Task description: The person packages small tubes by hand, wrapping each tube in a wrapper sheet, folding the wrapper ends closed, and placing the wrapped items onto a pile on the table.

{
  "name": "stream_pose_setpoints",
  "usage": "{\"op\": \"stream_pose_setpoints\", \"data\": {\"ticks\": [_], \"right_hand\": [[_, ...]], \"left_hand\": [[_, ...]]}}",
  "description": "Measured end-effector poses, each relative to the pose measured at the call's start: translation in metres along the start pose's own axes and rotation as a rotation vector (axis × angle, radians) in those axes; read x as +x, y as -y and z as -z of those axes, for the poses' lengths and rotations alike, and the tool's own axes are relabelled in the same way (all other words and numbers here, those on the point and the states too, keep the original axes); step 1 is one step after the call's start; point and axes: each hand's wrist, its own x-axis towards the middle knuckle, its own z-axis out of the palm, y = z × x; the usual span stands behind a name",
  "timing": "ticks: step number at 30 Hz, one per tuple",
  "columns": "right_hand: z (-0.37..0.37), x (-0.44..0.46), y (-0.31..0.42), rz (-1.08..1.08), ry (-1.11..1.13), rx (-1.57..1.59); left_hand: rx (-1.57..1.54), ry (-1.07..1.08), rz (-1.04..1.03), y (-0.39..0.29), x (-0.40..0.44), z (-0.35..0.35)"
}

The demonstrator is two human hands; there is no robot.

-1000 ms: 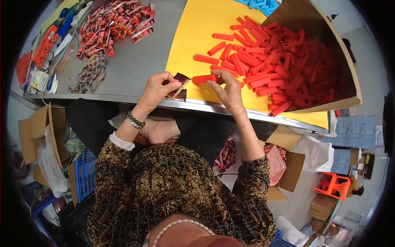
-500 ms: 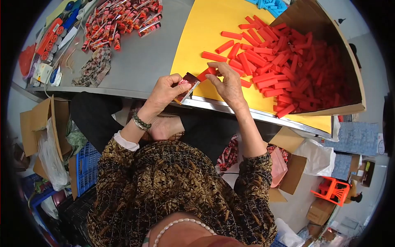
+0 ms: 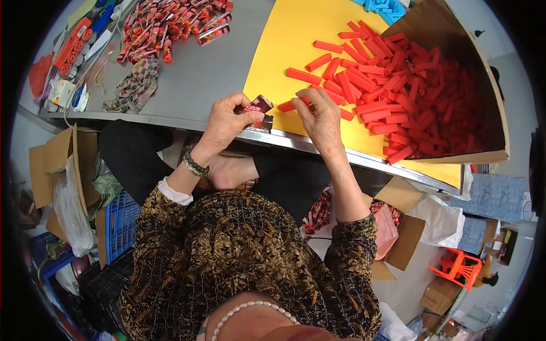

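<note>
My left hand (image 3: 226, 120) is closed, with thumb and fingers pinching a small dark brown and red printed packet (image 3: 263, 105) above the table's front edge. The packet has turned so two dark flaps stand apart at its right side. My right hand (image 3: 322, 116) sits just to the right, its thumb and fingers curled about a red stick (image 3: 292, 104) whose left end points at the packet. The fingers partly hide that stick. Beyond the right hand lies a heap of similar red sticks (image 3: 372, 79), spilling out of an open cardboard box (image 3: 469, 62).
Yellow sheet (image 3: 267, 68) covers the table's right part. On the grey tabletop (image 3: 210, 74) lie a pile of red printed packets (image 3: 165, 25) and a crumpled checked cloth (image 3: 133, 85). Blue sticks (image 3: 378, 7) are at the far edge. Cartons (image 3: 54, 176) stand below.
The packet in my left hand has turned and its flaps have spread apart. My right hand stays close by at the red stick, its fingers more curled. The whole view has shifted slightly.
</note>
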Motion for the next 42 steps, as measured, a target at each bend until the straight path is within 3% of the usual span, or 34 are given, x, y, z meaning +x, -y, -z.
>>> {"op": "stream_pose_setpoints", "data": {"ticks": [4, 11, 16, 21, 25, 29, 33, 42], "right_hand": [[0.007, -0.01, 0.009, -0.054, -0.245, 0.236], [0.022, -0.029, 0.025, 0.273, -0.285, 0.155], [0.026, -0.034, 0.033, 0.318, -0.211, 0.149], [0.034, -0.029, 0.024, 0.128, -0.103, 0.313], [0.023, -0.025, 0.015, -0.088, -0.033, 0.66], [0.007, -0.029, 0.029, -0.062, -0.039, 0.592], [0.005, -0.029, 0.032, 0.166, -0.101, 0.305], [-0.009, -0.034, 0.029, 0.228, -0.151, 0.333]], "left_hand": [[0.184, -0.067, -0.144, -0.005, 0.001, 0.001], [0.294, -0.036, -0.2, -0.011, 0.002, -0.002], [0.348, -0.013, -0.213, -0.019, 0.001, -0.005], [0.239, 0.057, -0.188, -0.018, 0.0, -0.01], [0.058, 0.175, -0.147, -0.013, -0.003, -0.016], [-0.243, 0.166, 0.064, -0.014, -0.011, -0.026], [-0.315, 0.163, 0.097, -0.013, -0.013, -0.026], [-0.377, 0.173, 0.116, -0.018, -0.016, -0.027]]}}
